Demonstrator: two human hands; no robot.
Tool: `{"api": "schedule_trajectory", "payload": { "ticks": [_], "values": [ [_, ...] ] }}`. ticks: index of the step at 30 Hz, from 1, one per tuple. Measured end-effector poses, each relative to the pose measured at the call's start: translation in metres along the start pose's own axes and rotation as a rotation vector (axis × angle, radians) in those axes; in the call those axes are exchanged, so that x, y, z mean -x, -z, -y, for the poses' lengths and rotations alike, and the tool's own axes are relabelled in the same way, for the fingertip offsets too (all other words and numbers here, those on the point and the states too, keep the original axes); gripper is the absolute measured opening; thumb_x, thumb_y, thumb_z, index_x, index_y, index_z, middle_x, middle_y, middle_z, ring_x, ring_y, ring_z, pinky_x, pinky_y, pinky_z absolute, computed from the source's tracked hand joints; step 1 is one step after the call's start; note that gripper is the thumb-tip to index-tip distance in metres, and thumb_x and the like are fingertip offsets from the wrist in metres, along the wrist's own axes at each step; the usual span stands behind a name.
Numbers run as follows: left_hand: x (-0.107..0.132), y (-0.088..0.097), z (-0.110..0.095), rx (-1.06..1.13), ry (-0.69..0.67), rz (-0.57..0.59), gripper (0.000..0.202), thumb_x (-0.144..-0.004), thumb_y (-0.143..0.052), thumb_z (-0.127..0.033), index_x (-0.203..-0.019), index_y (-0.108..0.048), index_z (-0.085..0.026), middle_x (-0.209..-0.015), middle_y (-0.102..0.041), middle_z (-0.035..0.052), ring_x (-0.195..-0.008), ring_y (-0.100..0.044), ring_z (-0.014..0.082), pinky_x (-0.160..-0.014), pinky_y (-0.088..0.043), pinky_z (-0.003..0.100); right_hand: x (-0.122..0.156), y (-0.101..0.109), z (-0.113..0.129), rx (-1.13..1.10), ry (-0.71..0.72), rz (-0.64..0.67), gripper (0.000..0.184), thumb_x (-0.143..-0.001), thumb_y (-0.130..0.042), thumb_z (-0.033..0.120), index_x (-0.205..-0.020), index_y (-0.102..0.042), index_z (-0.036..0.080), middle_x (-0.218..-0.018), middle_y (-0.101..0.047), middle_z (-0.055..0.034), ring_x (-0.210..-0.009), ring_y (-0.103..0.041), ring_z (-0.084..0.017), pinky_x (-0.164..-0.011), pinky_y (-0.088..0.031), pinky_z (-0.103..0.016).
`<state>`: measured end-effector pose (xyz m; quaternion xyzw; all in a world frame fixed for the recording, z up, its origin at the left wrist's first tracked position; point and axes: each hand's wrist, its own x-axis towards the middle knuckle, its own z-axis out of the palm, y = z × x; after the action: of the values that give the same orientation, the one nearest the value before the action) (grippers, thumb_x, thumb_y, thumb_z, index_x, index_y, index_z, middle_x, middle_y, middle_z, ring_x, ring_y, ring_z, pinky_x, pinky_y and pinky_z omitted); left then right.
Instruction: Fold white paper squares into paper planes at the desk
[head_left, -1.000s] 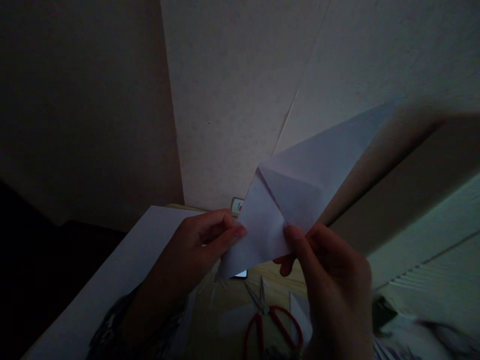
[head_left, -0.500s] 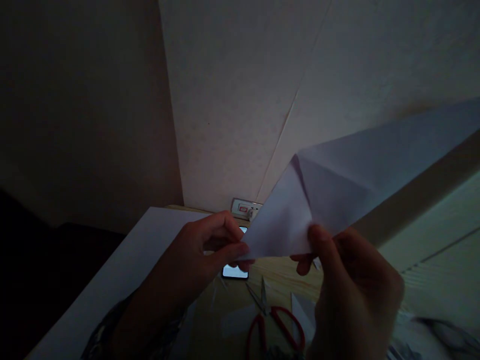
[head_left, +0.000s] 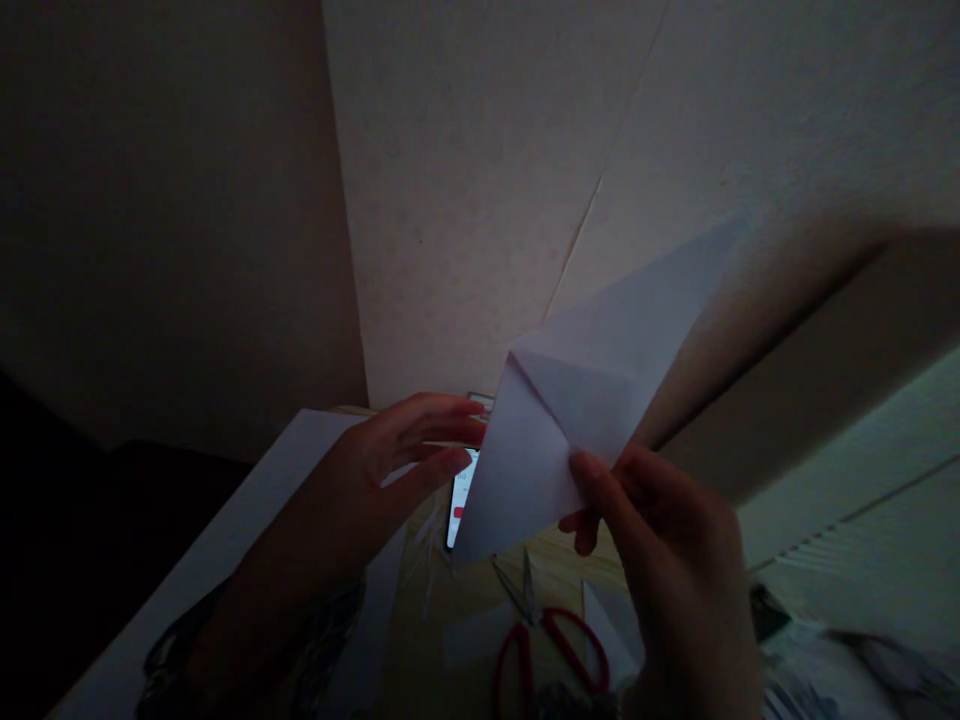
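A folded sheet of white paper (head_left: 525, 460) hangs in the air above the desk, with a crease running down its face and a long pointed end reaching up to the right. My right hand (head_left: 660, 540) pinches its lower edge between thumb and fingers. Just left of the paper, my left hand (head_left: 405, 450) has its fingers stretched out and thumb apart, holding nothing; its fingertips are close to the paper's left edge. Behind the paper, a phone (head_left: 459, 510) with a lit screen is partly covered.
Scissors with red handles (head_left: 532, 620) lie with blades parted on the wooden desk (head_left: 420, 640), among paper scraps (head_left: 476, 640). A large white sheet (head_left: 247, 540) lies at the left. Wall stands behind, with a partly hidden wall socket (head_left: 480, 402). Blurred items sit at lower right.
My left hand has let go of the paper's left corner and its fingers have opened. My right hand has moved left with the paper, which has turned more upright.
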<state>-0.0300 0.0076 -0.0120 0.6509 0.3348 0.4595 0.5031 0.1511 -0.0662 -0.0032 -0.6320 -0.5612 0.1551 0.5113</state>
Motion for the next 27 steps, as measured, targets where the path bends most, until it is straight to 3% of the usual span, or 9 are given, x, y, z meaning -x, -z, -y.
{"api": "schedule_trajectory", "payload": {
  "ticks": [4, 7, 10, 13, 16, 19, 27],
  "values": [
    [0.001, -0.003, -0.002, 0.038, -0.029, -0.132, 0.009, -0.073, -0.068, -0.029, -0.076, -0.069, -0.021, -0.072, -0.07, 0.0021, -0.068, -0.066, 0.0168, -0.061, -0.052, 0.022, -0.003, -0.011, -0.002, 0.033, 0.017, 0.173, 0.035, -0.085, -0.058, 0.036, -0.054, -0.06, 0.019, -0.046, -0.06, 0.0034, -0.046, -0.056, -0.011, -0.05, -0.039, -0.021],
    [0.002, -0.002, 0.001, -0.031, -0.037, -0.199, 0.015, -0.074, -0.066, -0.03, -0.062, -0.064, -0.02, -0.058, -0.062, -0.002, -0.055, -0.057, 0.0123, -0.052, -0.046, 0.019, -0.003, -0.018, -0.004, 0.063, 0.043, 0.331, 0.034, -0.084, -0.057, 0.036, -0.056, -0.063, 0.019, -0.051, -0.064, 0.0024, -0.049, -0.06, -0.012, -0.051, -0.042, -0.021],
    [0.003, 0.0, 0.005, -0.16, -0.051, -0.189, 0.02, -0.073, -0.066, -0.029, -0.057, -0.06, -0.019, -0.054, -0.057, -0.0037, -0.053, -0.054, 0.0111, -0.052, -0.044, 0.019, -0.003, -0.019, -0.005, 0.048, 0.082, 0.4, 0.022, -0.084, -0.06, 0.036, -0.072, -0.071, 0.021, -0.069, -0.072, 0.0003, -0.067, -0.067, -0.016, -0.061, -0.048, -0.023],
    [0.002, 0.001, 0.007, -0.262, -0.068, -0.116, 0.019, -0.074, -0.065, -0.031, -0.06, -0.063, -0.018, -0.058, -0.06, -0.0026, -0.058, -0.057, 0.0122, -0.054, -0.045, 0.019, -0.004, -0.017, -0.008, 0.018, 0.062, 0.268, 0.016, -0.081, -0.063, 0.034, -0.087, -0.073, 0.023, -0.082, -0.074, -0.0011, -0.08, -0.068, -0.019, -0.07, -0.05, -0.027],
    [0.001, 0.001, 0.008, -0.3, -0.063, -0.037, 0.017, -0.076, -0.064, -0.032, -0.064, -0.065, -0.019, -0.064, -0.065, -0.0016, -0.063, -0.06, 0.0136, -0.057, -0.047, 0.02, -0.005, -0.016, -0.013, -0.026, 0.025, 0.097, 0.018, -0.079, -0.065, 0.035, -0.088, -0.072, 0.022, -0.079, -0.073, -0.0018, -0.077, -0.068, -0.02, -0.069, -0.051, -0.028],
    [0.001, 0.0, 0.007, -0.298, -0.043, 0.011, 0.015, -0.075, -0.064, -0.031, -0.065, -0.066, -0.02, -0.064, -0.067, -0.0024, -0.063, -0.062, 0.0137, -0.058, -0.048, 0.02, -0.004, -0.016, -0.017, -0.088, 0.007, 0.01, 0.019, -0.077, -0.067, 0.038, -0.086, -0.073, 0.022, -0.078, -0.073, -0.0022, -0.074, -0.068, -0.02, -0.066, -0.051, -0.029],
    [0.003, -0.001, 0.007, -0.218, -0.052, -0.089, 0.014, -0.074, -0.066, -0.034, -0.072, -0.068, -0.021, -0.069, -0.07, -0.0018, -0.066, -0.065, 0.0146, -0.062, -0.052, 0.021, -0.002, -0.018, -0.018, -0.11, -0.004, -0.042, 0.018, -0.073, -0.071, 0.039, -0.079, -0.073, 0.022, -0.075, -0.074, -0.0024, -0.071, -0.068, -0.021, -0.064, -0.052, -0.03]
  ]
}}
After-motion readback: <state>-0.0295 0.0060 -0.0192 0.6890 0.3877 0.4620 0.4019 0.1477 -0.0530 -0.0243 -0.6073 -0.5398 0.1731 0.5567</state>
